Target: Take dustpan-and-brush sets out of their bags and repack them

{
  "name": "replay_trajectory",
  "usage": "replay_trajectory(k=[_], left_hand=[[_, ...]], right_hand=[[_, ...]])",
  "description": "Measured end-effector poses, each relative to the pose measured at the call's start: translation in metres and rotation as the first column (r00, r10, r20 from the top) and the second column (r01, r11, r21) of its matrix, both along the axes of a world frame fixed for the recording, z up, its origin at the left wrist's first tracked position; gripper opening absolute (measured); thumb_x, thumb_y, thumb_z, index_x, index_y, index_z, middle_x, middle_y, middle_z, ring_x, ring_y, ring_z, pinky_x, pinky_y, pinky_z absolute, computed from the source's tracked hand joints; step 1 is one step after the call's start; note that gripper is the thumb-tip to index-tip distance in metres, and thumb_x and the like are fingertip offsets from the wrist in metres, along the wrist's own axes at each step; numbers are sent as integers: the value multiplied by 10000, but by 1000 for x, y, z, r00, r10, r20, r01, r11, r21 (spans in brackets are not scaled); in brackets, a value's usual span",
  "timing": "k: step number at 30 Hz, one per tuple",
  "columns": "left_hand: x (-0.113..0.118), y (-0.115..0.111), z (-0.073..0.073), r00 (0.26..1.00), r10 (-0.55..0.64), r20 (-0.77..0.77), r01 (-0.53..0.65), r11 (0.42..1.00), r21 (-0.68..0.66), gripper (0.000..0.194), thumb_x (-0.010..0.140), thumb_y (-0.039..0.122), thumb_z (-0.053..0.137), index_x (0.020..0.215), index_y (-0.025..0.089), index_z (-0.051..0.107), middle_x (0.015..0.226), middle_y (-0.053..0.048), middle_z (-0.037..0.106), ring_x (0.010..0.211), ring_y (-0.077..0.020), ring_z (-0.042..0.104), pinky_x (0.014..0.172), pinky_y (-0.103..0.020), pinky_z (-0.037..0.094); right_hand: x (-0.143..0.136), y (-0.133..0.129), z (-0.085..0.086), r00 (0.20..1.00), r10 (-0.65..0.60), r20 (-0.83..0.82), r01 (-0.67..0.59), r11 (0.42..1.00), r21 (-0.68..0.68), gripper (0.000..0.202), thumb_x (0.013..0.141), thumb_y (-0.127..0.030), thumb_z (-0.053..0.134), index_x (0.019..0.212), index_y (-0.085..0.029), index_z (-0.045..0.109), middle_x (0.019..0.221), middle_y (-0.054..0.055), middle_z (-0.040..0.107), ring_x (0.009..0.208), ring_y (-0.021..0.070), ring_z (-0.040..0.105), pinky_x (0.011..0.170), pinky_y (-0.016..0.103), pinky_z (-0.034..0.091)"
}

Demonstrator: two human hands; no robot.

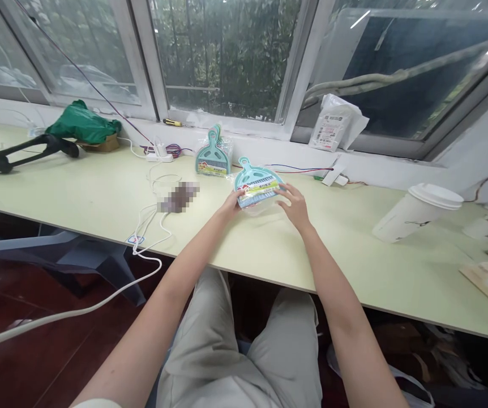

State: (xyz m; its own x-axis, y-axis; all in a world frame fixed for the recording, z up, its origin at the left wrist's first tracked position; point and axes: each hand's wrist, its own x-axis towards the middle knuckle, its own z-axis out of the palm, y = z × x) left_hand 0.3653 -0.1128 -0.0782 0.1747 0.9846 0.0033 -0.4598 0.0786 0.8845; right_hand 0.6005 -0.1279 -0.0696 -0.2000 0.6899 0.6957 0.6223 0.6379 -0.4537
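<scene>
A teal dustpan set (257, 184) in clear plastic, with a striped brush and a printed label, is tilted above the pale table. My left hand (230, 205) grips its lower left edge, thumb on the front. At its right edge, my right hand (295, 207) touches the wrapping, with the fingers spread and curved. Behind and to the left, several similar wrapped dustpan sets (213, 154) stand together against the wall below the window.
A white lidded cup (416, 212) stands at the right. White cables (142, 226) and a blurred object (179, 197) lie left of my hands. Further left are a green bag (83, 122) and a black frame (27, 153). A power strip (159, 155) sits near the wall.
</scene>
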Motion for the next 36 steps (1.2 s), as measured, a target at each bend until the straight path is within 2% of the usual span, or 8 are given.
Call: replay_trajectory(k=[8, 11, 14, 17, 23, 27, 30, 36], left_hand=[[3, -10, 0, 969, -200, -144, 196, 980, -40, 608, 768, 221, 639, 1321, 156, 395, 1096, -158, 664, 862, -279, 689, 797, -473, 555], [3, -12, 0, 958, -221, -185, 227, 974, 12, 605, 782, 266, 644, 1322, 182, 384, 1103, -141, 657, 804, -258, 691, 764, -460, 561], [4, -13, 1, 946, -230, -230, 246, 968, 44, 614, 793, 328, 647, 1331, 205, 376, 1107, -123, 653, 794, -242, 685, 760, -436, 562], [7, -17, 6, 947, -181, -267, 211, 974, 88, 733, 789, 426, 662, 1402, 251, 299, 1195, -123, 607, 891, -247, 666, 807, -448, 548], [11, -10, 13, 929, 101, -355, 71, 895, 440, 1213, 576, 314, 849, 1512, 305, 78, 1362, -126, 484, 1199, -296, 517, 977, -439, 438], [-9, 22, 16, 753, 421, -506, -144, 856, 497, 788, 723, 321, 722, 1426, 203, 387, 1084, -97, 646, 1063, -278, 580, 952, -391, 425], [-48, 50, 22, 571, 477, -668, -122, 854, 506, 372, 726, 296, 697, 1077, 174, 678, 913, -88, 671, 960, -285, 598, 895, -378, 433], [-145, 85, 29, 376, 558, -740, -201, 828, 523, 162, 686, 278, 717, 819, 186, 707, 785, -89, 646, 850, -274, 596, 817, -363, 445]], right_hand=[[4, 12, -24, 987, -157, -40, 151, 982, -116, 193, 846, -372, 596, 849, -270, 760, 989, 61, 673, 1011, 253, 521, 1007, 468, 365], [3, 16, -29, 953, -216, -211, 190, 972, -140, 320, 768, -391, 662, 1053, -252, 702, 1242, 81, 553, 1124, 244, 496, 984, 432, 416], [4, 22, -32, 870, -174, -462, 10, 942, -336, 654, 637, -405, 753, 1237, -214, 574, 1246, 105, 558, 1070, 230, 560, 889, 405, 487], [5, 27, -32, 750, -155, -643, -224, 855, -468, 631, 532, -389, 803, 1094, -158, 631, 968, 63, 674, 852, 205, 623, 778, 379, 524], [-9, 36, -30, 519, -280, -808, -172, 892, -419, 502, 538, -296, 787, 982, -176, 586, 840, 8, 677, 720, 152, 625, 694, 304, 523], [-32, 49, -32, 599, -197, -776, -157, 921, -356, 456, 600, -319, 745, 956, -209, 483, 903, 5, 662, 799, 150, 631, 728, 287, 514], [-61, 63, -29, 741, -135, -658, -80, 955, -286, 409, 649, -333, 708, 936, -226, 438, 940, 22, 648, 866, 165, 622, 747, 282, 498], [-155, 99, -23, 872, -89, -481, -30, 972, -233, 348, 694, -277, 662, 975, -231, 462, 964, 43, 617, 889, 205, 601, 876, 362, 463]])
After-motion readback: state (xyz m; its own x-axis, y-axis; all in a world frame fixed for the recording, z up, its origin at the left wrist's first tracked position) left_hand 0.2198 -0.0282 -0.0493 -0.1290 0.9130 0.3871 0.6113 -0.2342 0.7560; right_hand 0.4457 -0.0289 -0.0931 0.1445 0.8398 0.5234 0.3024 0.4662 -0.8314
